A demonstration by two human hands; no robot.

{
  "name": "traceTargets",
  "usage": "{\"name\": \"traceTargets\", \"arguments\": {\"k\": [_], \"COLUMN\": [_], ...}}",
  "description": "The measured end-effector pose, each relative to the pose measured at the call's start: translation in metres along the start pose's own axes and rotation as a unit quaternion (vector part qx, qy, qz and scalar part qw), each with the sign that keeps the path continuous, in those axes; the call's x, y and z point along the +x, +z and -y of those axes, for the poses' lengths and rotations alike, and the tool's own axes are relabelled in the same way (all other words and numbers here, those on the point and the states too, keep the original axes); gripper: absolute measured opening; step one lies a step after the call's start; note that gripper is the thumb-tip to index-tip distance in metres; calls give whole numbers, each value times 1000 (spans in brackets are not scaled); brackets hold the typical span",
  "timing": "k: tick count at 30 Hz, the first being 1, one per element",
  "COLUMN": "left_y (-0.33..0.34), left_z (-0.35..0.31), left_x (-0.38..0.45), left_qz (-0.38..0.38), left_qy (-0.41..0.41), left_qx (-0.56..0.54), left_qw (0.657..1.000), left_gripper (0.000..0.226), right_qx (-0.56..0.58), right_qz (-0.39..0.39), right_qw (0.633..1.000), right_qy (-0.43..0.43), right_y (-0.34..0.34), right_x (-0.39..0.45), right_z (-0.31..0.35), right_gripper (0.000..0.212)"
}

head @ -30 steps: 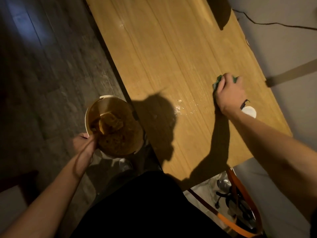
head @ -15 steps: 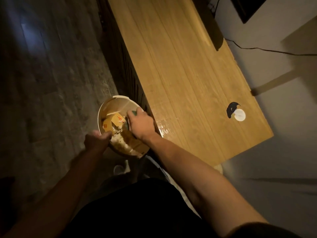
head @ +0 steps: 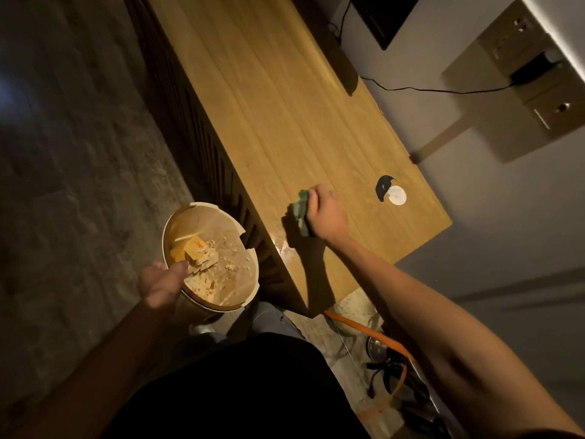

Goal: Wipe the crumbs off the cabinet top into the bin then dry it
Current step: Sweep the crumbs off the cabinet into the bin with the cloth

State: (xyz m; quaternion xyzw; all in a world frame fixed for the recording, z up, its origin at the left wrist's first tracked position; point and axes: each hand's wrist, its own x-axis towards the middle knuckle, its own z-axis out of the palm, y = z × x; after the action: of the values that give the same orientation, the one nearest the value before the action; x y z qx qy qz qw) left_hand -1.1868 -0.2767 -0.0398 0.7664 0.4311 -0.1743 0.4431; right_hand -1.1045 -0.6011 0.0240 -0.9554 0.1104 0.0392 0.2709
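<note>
The long wooden cabinet top [head: 285, 115] runs from the top of the view down to the lower right. My right hand [head: 326, 213] grips a green cloth [head: 300, 210] and holds it on the wood near the front edge. A wet, shiny patch with pale crumbs [head: 281, 247] lies just below the cloth at the edge. My left hand [head: 161, 282] grips the near rim of a round cream bin [head: 202, 210], held beside the cabinet front. Paper scraps and crumbs fill the bin's bottom.
A small white disc [head: 397, 195] with a dark shape beside it sits on the cabinet's right end. A black cable [head: 427, 89] runs along the wall behind. An orange-handled object [head: 370, 332] and dark gear lie on the floor at lower right.
My right hand has moved with the green cloth from over the bin back up onto the cabinet top. The left hand still holds the bin's rim.
</note>
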Motion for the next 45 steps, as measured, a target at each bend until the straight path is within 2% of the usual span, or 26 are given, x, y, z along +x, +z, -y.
{"name": "traceTargets", "arguments": {"k": [6,10,14,18,20,25,30,33,37,38,41,45], "left_y": [15,24,32,41,44,45,44,44,27,23,14,16], "left_z": [-5,-4,-5,-5,-5,-3,0,4,18,21,32,45], "left_x": [0,0,5,8,10,9,-3,-13,-31,-33,-37,-44], "left_qz": [-20,-40,-71,-97,-101,-83,-87,-81,-71,-74,-75,-42], "left_qy": [-50,-41,-56,-69,-77,-56,-41,-29,28,42,22,5], "left_qx": [17,33,17,-14,-25,-42,-38,-29,-22,-32,-60,-62], "left_qw": [998,998,996,993,992,994,995,996,997,996,995,997], "left_gripper": [34,38,34,27,24,23,28,29,35,38,39,33], "right_qx": [-31,-46,-63,-100,-119,-133,-120,-93,-70,-64,-18,28], "right_qz": [-65,-92,-61,-2,2,-70,-81,-40,121,142,134,113], "right_qw": [994,989,985,987,988,987,989,989,966,959,965,975], "right_qy": [88,111,151,124,103,58,-40,-105,-219,-237,-224,-188], "right_y": [-71,-104,-113,-94,-77,-35,19,64,113,119,116,91], "right_x": [63,112,148,157,152,122,68,15,-50,-63,-93,-107], "right_z": [-99,-148,-173,-177,-173,-150,-85,-26,49,61,80,61], "right_gripper": [35,38,43,39,37,34,25,19,28,29,30,27]}}
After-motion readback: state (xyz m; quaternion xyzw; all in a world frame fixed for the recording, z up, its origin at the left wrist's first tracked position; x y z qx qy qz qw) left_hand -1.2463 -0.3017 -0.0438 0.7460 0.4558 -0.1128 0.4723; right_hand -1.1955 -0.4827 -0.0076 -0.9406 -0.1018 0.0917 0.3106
